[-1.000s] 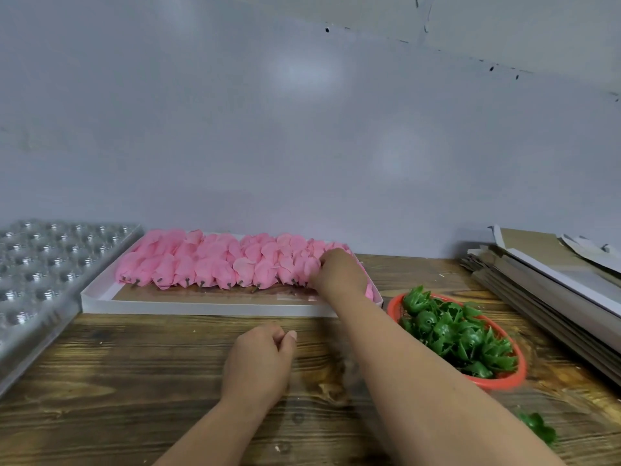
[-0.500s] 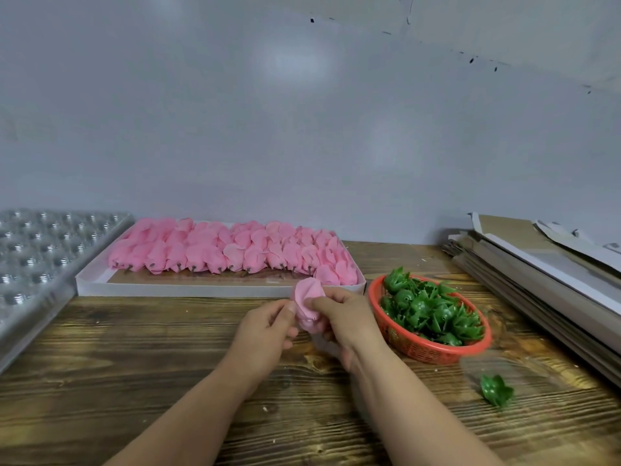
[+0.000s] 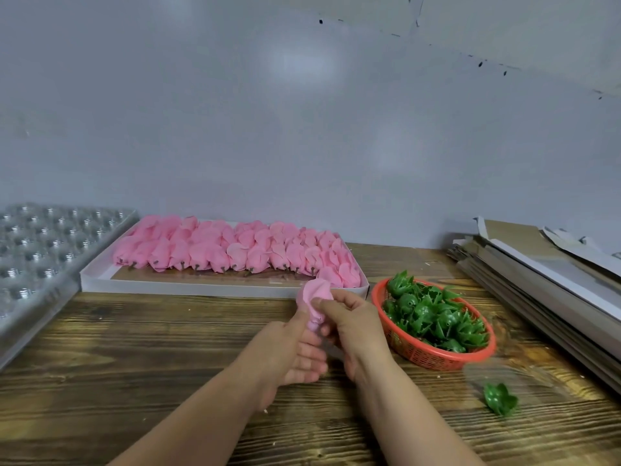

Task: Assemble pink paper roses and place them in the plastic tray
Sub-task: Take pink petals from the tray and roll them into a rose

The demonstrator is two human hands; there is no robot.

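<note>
— Rose (image 3: 316,299), pink paper: location?
— Held above the wooden table (image 3: 134,348), pinched between left hand (image 3: 290,353) and right hand (image 3: 351,326), fingers of both curled round it.
— Surroundings?
— White box (image 3: 188,287) of pink roses by a grey wall (image 3: 302,129); red basket (image 3: 433,358) of green calyxes right; one loose calyx (image 3: 500,400) nearby.
— Obscured?
— Clear plastic tray (image 3: 40,250) cut off left; cardboard stack (image 3: 544,280) cut off right; rose's base hidden by fingers.

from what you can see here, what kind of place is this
Probably a small craft or piecework assembly bench: a white box packed with rows of pink paper roses, a red basket of green plastic calyxes, and a clear plastic tray waiting alongside.
</note>
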